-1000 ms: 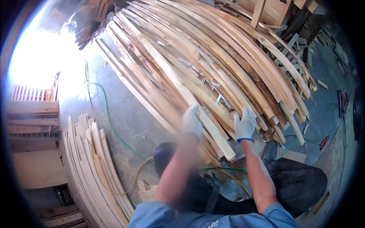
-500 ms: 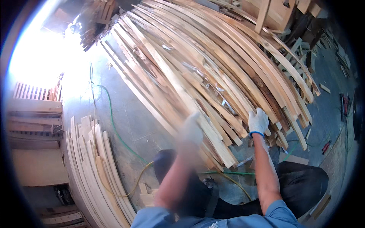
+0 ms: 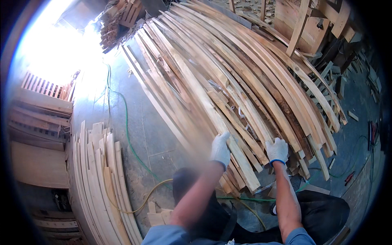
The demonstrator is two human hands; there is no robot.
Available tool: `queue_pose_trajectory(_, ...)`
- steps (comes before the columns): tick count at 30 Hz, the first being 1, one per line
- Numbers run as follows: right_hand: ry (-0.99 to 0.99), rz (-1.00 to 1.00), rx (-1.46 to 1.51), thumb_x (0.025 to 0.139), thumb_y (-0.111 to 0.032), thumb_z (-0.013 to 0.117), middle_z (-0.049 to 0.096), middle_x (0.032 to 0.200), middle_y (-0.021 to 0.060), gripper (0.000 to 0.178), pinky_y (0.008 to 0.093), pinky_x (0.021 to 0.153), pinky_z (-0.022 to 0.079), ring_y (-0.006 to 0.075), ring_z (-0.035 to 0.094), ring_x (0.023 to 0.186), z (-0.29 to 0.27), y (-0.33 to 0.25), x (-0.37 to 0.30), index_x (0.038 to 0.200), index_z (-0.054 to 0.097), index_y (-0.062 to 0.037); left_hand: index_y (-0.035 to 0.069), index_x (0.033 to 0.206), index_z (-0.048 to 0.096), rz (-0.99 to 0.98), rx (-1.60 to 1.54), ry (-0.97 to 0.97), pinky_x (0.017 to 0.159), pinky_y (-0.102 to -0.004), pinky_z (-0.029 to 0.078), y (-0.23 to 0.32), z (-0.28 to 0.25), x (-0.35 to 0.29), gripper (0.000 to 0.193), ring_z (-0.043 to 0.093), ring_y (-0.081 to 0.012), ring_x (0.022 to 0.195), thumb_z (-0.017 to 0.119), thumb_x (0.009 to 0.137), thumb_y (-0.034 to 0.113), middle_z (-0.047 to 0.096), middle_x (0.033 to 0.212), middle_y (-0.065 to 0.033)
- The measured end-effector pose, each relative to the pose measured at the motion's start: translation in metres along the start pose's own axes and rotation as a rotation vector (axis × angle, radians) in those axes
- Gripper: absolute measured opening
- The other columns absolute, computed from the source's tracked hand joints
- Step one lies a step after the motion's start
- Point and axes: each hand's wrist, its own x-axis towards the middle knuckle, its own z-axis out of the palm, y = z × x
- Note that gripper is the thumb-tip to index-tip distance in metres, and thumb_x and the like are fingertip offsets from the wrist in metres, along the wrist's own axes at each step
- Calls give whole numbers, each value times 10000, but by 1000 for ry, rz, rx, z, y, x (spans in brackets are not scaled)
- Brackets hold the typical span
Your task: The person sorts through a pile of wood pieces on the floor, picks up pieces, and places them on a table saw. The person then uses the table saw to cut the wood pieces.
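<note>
Many sawn boards (image 3: 261, 92) fan from eleven toward five o'clock, my gloved left hand (image 3: 220, 148) and right hand (image 3: 277, 150) against their near ends, fingers partly curled, though I cannot tell whether they grip. I expect stiff, rough, fairly heavy lumber, best held near both ends.

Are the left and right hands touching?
Apart. Head view shows boards between the left hand and right hand.

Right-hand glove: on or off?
On: a white glove covers the right hand, with its blue cuff at the wrist.
</note>
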Motion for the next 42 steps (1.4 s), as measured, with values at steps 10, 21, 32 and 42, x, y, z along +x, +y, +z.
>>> queue_pose_trajectory(10,300,-256,325,927,-327,728,722,1105,252,345,560,935,532,456,676,1060,9,-57,19,1108,742,-34,15,1197,619,61,46,-44,913,-400,566,20,9,-37,270,670,-249,1011,577,1054,241,675,1094,-113)
queue_pose_trajectory(21,151,-709,165,911,-345,675,692,1250,212,464,520,1001,501,391,637,1181,43,-219,172,1265,661,-46,42,1159,717,555,526,-18,932,-454,549,32,-39,-91,254,681,-363,1059,642,956,175,712,1109,-165)
queue_pose_trajectory(32,246,-700,-51,846,-502,766,687,1173,146,604,425,948,531,309,644,1124,66,-272,250,1210,626,-40,45,1174,735,376,358,193,961,-457,530,14,-27,-143,285,659,-393,1147,679,904,117,692,1172,-200)
queue_pose_trajectory(42,300,-758,-126,877,-394,784,739,1021,127,437,405,831,588,300,737,964,89,-281,288,1103,666,-39,32,1163,726,456,427,260,948,-450,534,7,-20,-142,282,651,-416,1130,666,888,47,681,1178,-201)
